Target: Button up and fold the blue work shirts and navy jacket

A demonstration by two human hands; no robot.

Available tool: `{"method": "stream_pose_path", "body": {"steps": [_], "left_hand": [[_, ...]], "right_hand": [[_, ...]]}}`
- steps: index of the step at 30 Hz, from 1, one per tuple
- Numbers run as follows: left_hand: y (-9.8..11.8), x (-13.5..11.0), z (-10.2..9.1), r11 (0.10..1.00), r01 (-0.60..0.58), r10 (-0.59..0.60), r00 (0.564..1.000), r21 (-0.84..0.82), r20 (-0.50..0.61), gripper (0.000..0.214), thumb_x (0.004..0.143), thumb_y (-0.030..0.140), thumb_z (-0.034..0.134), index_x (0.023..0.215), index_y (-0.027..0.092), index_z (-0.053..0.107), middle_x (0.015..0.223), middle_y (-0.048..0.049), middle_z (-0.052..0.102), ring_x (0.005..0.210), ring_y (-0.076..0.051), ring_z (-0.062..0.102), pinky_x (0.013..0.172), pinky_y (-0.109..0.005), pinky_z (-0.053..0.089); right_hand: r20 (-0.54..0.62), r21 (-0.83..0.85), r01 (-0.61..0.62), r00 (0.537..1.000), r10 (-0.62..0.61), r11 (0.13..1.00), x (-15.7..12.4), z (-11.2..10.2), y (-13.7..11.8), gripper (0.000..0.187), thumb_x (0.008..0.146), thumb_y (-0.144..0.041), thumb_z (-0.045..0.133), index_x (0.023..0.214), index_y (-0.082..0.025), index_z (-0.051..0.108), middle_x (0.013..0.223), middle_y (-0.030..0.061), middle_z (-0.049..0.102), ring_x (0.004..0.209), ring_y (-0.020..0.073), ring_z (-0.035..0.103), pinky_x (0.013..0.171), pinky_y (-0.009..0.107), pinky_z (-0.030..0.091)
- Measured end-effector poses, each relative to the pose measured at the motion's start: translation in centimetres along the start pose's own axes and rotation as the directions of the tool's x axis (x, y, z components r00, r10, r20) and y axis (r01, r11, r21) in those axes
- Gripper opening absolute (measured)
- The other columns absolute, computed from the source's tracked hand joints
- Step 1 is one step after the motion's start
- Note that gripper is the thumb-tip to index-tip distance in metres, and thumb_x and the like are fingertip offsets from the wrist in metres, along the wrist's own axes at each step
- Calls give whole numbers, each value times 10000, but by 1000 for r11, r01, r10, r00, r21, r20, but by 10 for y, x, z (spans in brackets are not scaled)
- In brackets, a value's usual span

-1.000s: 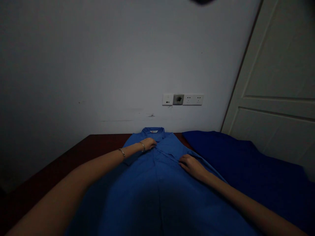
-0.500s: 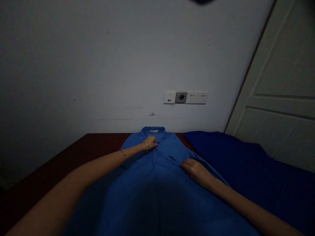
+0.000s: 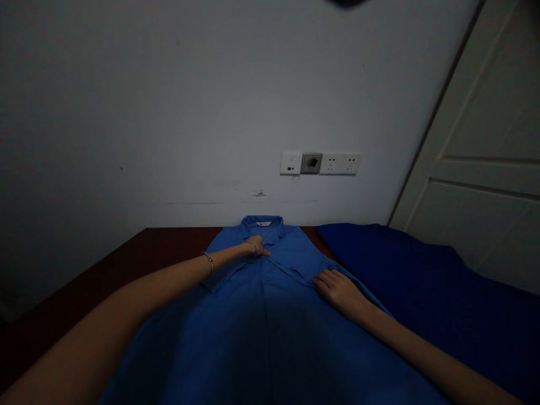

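Observation:
A blue button-up shirt (image 3: pixel 240 315) lies front up, its collar at the far end near the wall and a white label inside the neck. My left hand (image 3: pixel 257 246) reaches across and rests just below the collar, thumb stretched out over the placket; its other fingers partly point away from view. A bracelet circles that wrist and another sits on the forearm. On the right chest side, my right hand (image 3: pixel 335 286) lies on the shirt by a pocket-like flap edge, fingers slightly bent and resting on the fabric. No separate item shows in either hand.
Beneath the shirt is a dark red-brown table (image 3: pixel 122 264). Darker blue cloth (image 3: pixel 405 275) spreads along the right side. Behind stands a white wall with a row of sockets (image 3: pixel 320 163), and a pale panelled door (image 3: pixel 476 169) is at right.
My left hand has shifted slightly left and its thumb now stretches out. The fingers of my right hand have loosened from the fabric edge and lie flatter. The view has tilted a little.

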State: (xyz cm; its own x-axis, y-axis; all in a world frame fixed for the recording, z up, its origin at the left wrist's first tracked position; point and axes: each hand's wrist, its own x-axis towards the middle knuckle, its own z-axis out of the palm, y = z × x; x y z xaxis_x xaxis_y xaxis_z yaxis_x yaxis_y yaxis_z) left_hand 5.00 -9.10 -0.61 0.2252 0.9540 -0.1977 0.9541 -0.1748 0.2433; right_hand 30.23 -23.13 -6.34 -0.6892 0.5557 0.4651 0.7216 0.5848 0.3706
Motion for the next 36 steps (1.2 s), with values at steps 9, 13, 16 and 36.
{"method": "stream_pose_path", "body": {"steps": [9, 13, 16, 36], "left_hand": [[-12, 2, -3, 982, -52, 83, 983, -184, 166, 227, 709, 269, 544, 530, 129, 534, 490, 4, 474, 432, -75, 380, 452, -214, 340], [-14, 6, -2, 981, -108, 137, 973, -158, 185, 180, 700, 212, 528, 544, 123, 544, 527, -7, 497, 448, -74, 396, 489, -224, 378], [-12, 6, -1, 987, -119, 136, 974, -103, 179, 142, 691, 180, 524, 569, 117, 560, 557, -15, 524, 471, -84, 432, 516, -234, 406], [11, -31, 42, 507, -699, 779, 622, 505, 77, 450, 830, 181, 371, 1279, 200, 380, 1343, -120, 353, 1204, -230, 356, 976, -361, 322]], "right_hand": [[-47, -12, 83, 995, -84, 996, 1, -5, 3, 264, 888, -121, 341, 820, -126, 595, 742, 79, 567, 701, 180, 482, 639, 313, 356], [-13, 33, 145, 989, -144, 989, 3, -7, 3, 278, 894, -115, 324, 801, -137, 585, 768, 75, 560, 726, 173, 474, 673, 316, 368], [49, 71, 164, 985, -168, 984, 5, -8, 3, 280, 902, -132, 317, 793, -159, 574, 786, 59, 554, 738, 168, 468, 697, 317, 377], [291, 492, -198, 955, 54, 848, 15, -30, 4, 350, 692, -41, 395, 881, -186, 653, 865, 51, 633, 846, 164, 566, 807, 290, 402]]}}
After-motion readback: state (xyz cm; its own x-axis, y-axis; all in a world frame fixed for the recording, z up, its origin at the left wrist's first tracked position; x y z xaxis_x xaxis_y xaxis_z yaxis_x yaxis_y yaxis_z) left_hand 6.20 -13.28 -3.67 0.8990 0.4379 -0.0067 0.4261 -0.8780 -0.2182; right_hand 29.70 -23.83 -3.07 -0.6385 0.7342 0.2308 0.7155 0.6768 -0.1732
